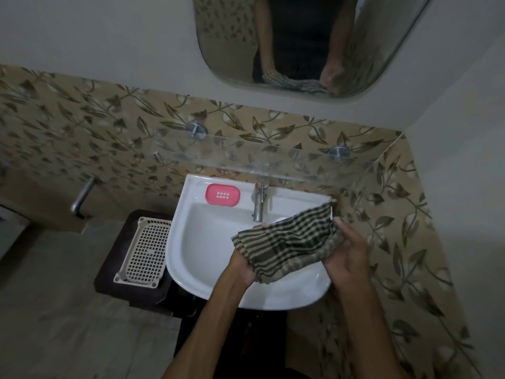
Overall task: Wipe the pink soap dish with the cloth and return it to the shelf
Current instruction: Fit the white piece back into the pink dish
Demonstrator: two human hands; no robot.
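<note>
Hands [297, 258] hold cloth [287, 242]; pink soap dish [222, 195] lies long axis left-right

Pink soap dish [222, 195], green-beige checked cloth [287, 242], white sink [191, 255].

Soap dish [222, 195] on sink [191, 258] rim.

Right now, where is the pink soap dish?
In the head view, the pink soap dish lies on the back-left rim of the white sink, left of the tap, below the glass shelf.
</note>
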